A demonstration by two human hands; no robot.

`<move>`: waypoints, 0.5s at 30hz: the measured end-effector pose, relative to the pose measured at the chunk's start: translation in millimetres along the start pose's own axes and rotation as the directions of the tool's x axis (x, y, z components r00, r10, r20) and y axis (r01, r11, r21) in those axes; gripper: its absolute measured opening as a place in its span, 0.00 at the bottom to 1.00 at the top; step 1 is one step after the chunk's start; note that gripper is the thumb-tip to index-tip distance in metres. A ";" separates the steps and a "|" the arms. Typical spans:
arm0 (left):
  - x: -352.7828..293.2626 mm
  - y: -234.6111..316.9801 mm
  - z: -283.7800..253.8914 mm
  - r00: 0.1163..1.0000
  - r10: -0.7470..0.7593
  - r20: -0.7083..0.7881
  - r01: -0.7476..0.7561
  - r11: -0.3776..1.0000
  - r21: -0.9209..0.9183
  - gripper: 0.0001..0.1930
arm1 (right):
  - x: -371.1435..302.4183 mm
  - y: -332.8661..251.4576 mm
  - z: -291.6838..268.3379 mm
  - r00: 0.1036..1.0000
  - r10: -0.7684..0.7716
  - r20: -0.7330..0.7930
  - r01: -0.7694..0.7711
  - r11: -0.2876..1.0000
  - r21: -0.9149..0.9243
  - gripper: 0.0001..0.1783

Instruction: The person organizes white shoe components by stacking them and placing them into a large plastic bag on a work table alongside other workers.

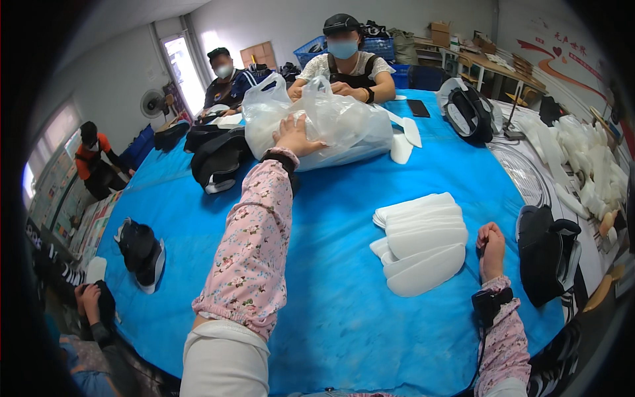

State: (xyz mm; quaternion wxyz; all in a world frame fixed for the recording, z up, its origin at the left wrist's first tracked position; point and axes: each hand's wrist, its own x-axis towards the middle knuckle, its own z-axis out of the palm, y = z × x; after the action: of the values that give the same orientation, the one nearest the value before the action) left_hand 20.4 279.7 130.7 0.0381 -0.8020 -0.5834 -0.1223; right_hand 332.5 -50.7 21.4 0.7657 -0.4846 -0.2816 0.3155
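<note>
My left hand (296, 137) reaches across the table, fingers spread on the side of a bulging white plastic bag (357, 129). The bag's handles stand up, and its pale contents cannot be made out through the film. My right hand (491, 251) rests on the blue cloth with its fingers curled in; no object shows in it. Just left of it lie overlapping white insole-shaped pads (423, 245), fanned out in several layers. A black bundle of stacked, curved fabric pieces (546, 255) sits right of that hand.
Blue cloth (331, 264) covers the table. More black bundles (221, 159) lie left of the bag, and one (140, 255) at the left. A phone (418, 108) lies at the far side. Two people sit opposite; another person's hands (89, 301) show at lower left.
</note>
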 end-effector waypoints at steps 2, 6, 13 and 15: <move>2.4 2.9 -0.8 1.000 -0.011 0.009 0.011 1.000 0.002 0.52 | 0.4 -2.8 2.5 1.000 -0.009 0.017 0.009 1.000 0.002 0.08; 5.4 11.3 -5.3 0.997 -0.043 0.058 0.040 0.998 0.058 0.50 | 3.1 -3.3 -2.1 1.000 -0.021 0.016 0.021 1.000 0.000 0.08; 1.0 12.8 -10.9 0.986 -0.053 0.157 0.034 0.992 0.121 0.47 | 3.1 0.7 -3.0 1.000 -0.019 0.025 0.019 1.000 -0.018 0.08; 0.3 11.3 -10.5 0.988 -0.051 0.149 0.035 0.993 0.112 0.48 | 2.7 -0.1 -2.3 0.999 -0.016 0.030 0.016 1.000 -0.015 0.08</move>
State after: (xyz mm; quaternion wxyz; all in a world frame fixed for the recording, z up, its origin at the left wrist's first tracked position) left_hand 29.6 274.3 141.8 0.0346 -0.7929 -0.6076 -0.0299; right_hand 335.9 -49.9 21.1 0.7603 -0.4834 -0.2991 0.3144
